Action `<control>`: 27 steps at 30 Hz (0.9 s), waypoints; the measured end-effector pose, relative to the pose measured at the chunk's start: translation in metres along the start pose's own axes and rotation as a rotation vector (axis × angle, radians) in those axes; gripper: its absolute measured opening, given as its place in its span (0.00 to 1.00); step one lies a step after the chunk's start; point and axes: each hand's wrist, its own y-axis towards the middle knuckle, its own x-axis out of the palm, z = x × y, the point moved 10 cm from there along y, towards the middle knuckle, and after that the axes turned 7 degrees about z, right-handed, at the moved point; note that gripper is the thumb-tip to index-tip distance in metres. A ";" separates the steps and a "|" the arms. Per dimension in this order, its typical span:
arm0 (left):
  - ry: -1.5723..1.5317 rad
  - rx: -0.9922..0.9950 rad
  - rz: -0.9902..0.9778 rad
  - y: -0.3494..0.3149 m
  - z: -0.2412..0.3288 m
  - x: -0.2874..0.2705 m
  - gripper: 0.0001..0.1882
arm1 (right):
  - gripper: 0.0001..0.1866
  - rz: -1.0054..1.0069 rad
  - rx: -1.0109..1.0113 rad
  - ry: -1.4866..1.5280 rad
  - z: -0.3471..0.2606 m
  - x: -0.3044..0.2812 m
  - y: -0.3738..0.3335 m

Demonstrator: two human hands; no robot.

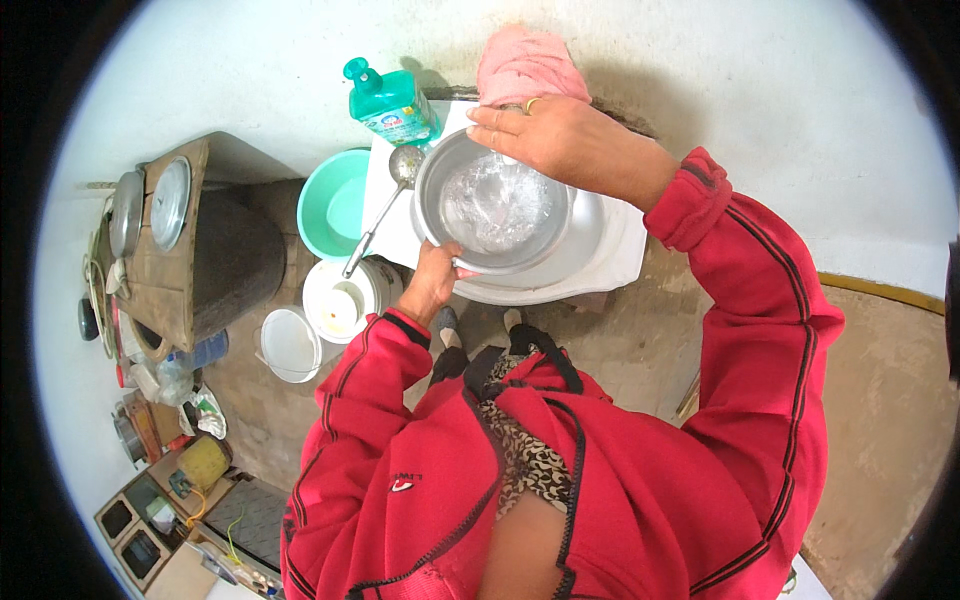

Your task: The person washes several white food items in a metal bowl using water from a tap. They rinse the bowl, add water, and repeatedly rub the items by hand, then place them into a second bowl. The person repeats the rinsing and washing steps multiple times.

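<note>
A round metal basin [440, 228] holds clear, rippling water over the white sink [605, 240]. My left hand [433, 275] is closed on its near left rim, thumb toward the inside. Above the far rim is my right hand [560, 138], fingers stretched out to the left and a ring on one of them; its thumb and palm side are hidden. Just beyond it a pink cloth [530, 65] is bunched against the wall, and what lies under the hand is out of sight. A metal ladle [405, 165] lies left of the basin, handle toward me.
A green pump bottle [392, 105] stands at the sink's back left corner. Left of the sink are a turquoise basin [318, 205], a white bucket [385, 285] and another white pail [290, 345]. A wooden cabinet [165, 285] with metal lids stands farther left.
</note>
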 end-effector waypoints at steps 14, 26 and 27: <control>0.040 -0.034 -0.048 -0.002 -0.014 0.005 0.29 | 0.20 -0.224 0.080 -0.009 0.019 0.030 0.006; 0.050 0.002 -0.020 -0.001 -0.025 -0.008 0.28 | 0.19 0.271 1.237 0.292 0.104 0.041 -0.186; 0.055 -0.008 -0.029 -0.001 -0.027 -0.012 0.28 | 0.20 0.127 1.253 0.175 0.110 0.060 -0.213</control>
